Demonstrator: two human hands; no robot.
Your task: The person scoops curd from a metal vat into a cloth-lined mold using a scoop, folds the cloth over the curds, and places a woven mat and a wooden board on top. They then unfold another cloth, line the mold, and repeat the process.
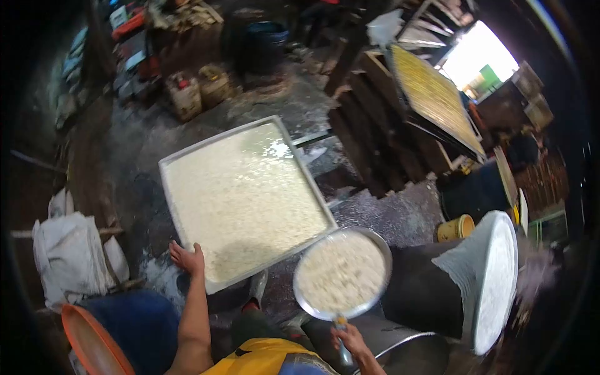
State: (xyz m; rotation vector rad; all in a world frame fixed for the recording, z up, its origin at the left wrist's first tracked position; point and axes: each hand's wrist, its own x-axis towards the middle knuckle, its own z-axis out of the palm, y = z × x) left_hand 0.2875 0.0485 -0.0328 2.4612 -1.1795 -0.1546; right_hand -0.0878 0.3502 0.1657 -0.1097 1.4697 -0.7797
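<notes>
A large square tray full of pale, wet, lumpy white curd-like mass lies in front of me, turned at an angle. My left hand is at its near left edge, fingers and thumb stretched apart; whether it touches the rim I cannot tell. My right hand is closed around the handle of a wide round metal pan. The pan holds a similar lumpy white mass and sits just off the tray's near right corner, level or nearly so.
An orange-rimmed blue barrel stands at lower left, below white sacks. To the right are a dark drum with a cloth-covered top and a yellow bucket. Stacked wooden frames and jerrycans stand farther back.
</notes>
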